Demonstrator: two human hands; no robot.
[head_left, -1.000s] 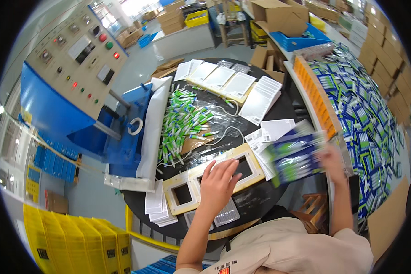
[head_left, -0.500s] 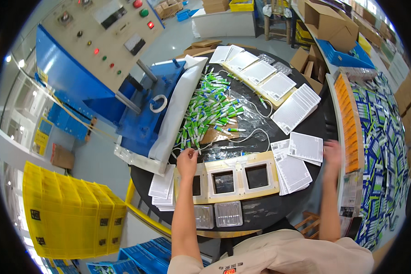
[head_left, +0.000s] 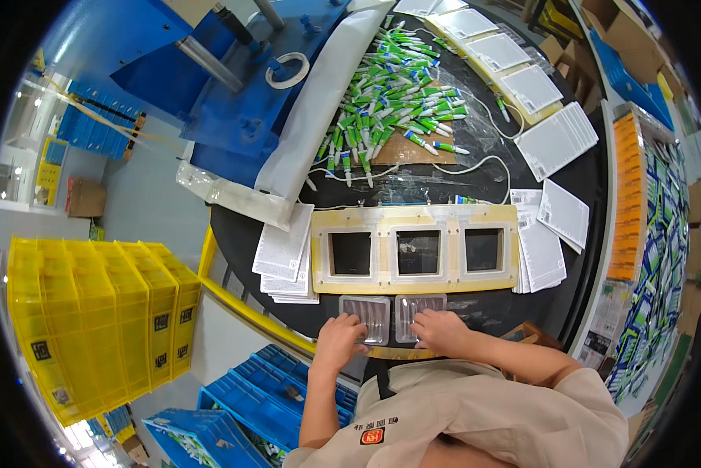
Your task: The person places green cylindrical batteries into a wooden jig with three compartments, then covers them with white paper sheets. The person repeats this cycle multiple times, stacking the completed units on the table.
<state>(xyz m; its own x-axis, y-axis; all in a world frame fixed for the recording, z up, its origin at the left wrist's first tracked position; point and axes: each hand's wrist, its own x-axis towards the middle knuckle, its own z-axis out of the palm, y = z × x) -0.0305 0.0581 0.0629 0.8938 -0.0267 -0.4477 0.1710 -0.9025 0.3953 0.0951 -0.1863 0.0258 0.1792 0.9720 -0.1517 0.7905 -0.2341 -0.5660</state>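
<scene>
At the table's near edge lie two clear plastic blister trays with ribbed hollows. My left hand (head_left: pixel 341 342) is closed on the lower left side of the left blister tray (head_left: pixel 376 318), fingers curled over its rim. My right hand (head_left: pixel 442 332) pinches the left side of the right blister tray (head_left: pixel 410 309). Just beyond them lies a cream-coloured frame (head_left: pixel 453 269) with three square openings. Past it is a heap of small green-and-white tubes (head_left: pixel 378 109), several with blue parts. My fingertips are partly hidden.
White printed cards lie in a left stack (head_left: pixel 282 249) and a right stack (head_left: pixel 541 253). A second card-covered frame (head_left: pixel 522 111) curves along the far right. A blue press (head_left: pixel 241 117) stands left, above yellow crates (head_left: pixel 93 312). A white cord (head_left: pixel 483 162) crosses the black table (head_left: pixel 475 308).
My left hand has left the edge of the tube heap for the left blister tray. My right hand has come in from the far right to the right tray. The view has tilted down.
</scene>
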